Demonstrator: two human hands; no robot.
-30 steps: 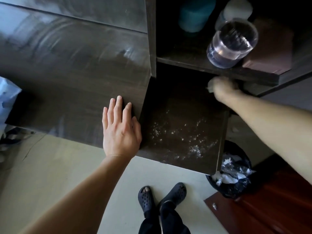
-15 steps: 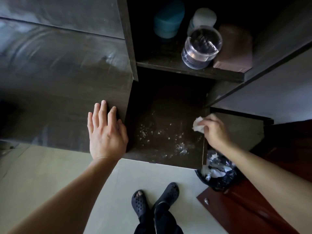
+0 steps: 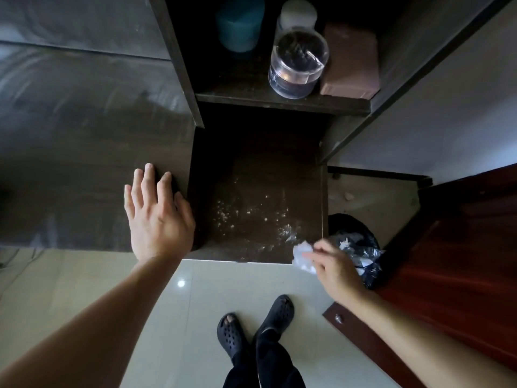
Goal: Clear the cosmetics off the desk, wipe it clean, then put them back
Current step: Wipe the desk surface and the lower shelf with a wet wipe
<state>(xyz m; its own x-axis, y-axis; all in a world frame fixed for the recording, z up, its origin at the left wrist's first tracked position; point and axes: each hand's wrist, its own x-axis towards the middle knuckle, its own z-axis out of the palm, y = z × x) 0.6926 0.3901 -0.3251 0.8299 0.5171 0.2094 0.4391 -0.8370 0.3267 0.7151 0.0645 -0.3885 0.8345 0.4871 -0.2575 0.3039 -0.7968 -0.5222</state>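
My left hand (image 3: 156, 214) lies flat, fingers straight, on the dark wooden desk top (image 3: 84, 152) near its right edge. My right hand (image 3: 333, 264) pinches a crumpled white tissue (image 3: 303, 257) just past the front right corner of the lower dark shelf surface (image 3: 251, 197), which carries scattered white specks and smears (image 3: 268, 219). On the upper shelf (image 3: 279, 103) stand a clear round jar (image 3: 298, 65), a teal container (image 3: 240, 22), a white-capped bottle (image 3: 298, 12) and a pinkish-brown box (image 3: 351, 60).
A black-bagged bin (image 3: 355, 247) with crumpled white paper sits on the floor right of the shelf, behind my right hand. A red-brown wooden cabinet (image 3: 453, 261) stands at the right. My feet in dark clogs (image 3: 251, 323) are on the pale tiled floor (image 3: 229, 303).
My right hand has drawn the tissue from the back of the lower shelf forward to its front right corner, beside the bin. My left hand stays flat on the desk.
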